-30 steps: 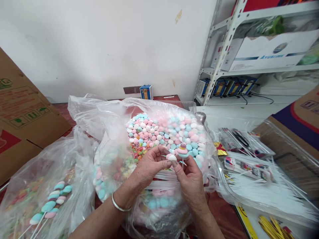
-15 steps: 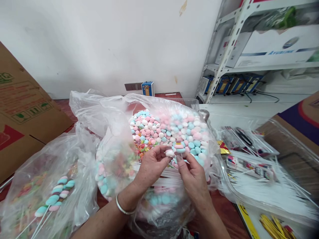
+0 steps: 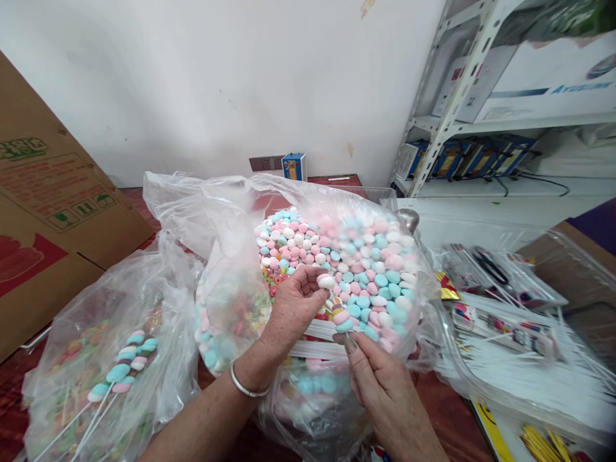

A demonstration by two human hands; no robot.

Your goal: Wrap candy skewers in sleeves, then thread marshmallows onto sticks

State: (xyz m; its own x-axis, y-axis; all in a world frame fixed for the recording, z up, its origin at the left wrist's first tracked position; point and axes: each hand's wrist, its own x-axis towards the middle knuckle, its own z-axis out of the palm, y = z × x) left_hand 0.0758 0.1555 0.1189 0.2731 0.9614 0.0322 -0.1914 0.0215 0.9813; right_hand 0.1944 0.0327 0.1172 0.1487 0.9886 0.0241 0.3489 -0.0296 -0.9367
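My left hand pinches a white-and-pink marshmallow candy between thumb and fingers, over a big clear bag of pink, blue and white candies. My right hand is lower, closed round a thin white stick with a few candies threaded on it; the stick's tip points up toward the pinched candy. A silver bracelet sits on my left wrist. Beneath the hands lies a bundle of white sticks.
A second clear bag at the left holds finished candy skewers. A cardboard box leans at the far left. On the right a clear tray holds white sticks and packets, with gold twist ties in front. Metal shelving stands behind.
My right hand has dropped lower with the stick, away from the left hand. The left hand still pinches the candy. The view has shifted slightly left and up.
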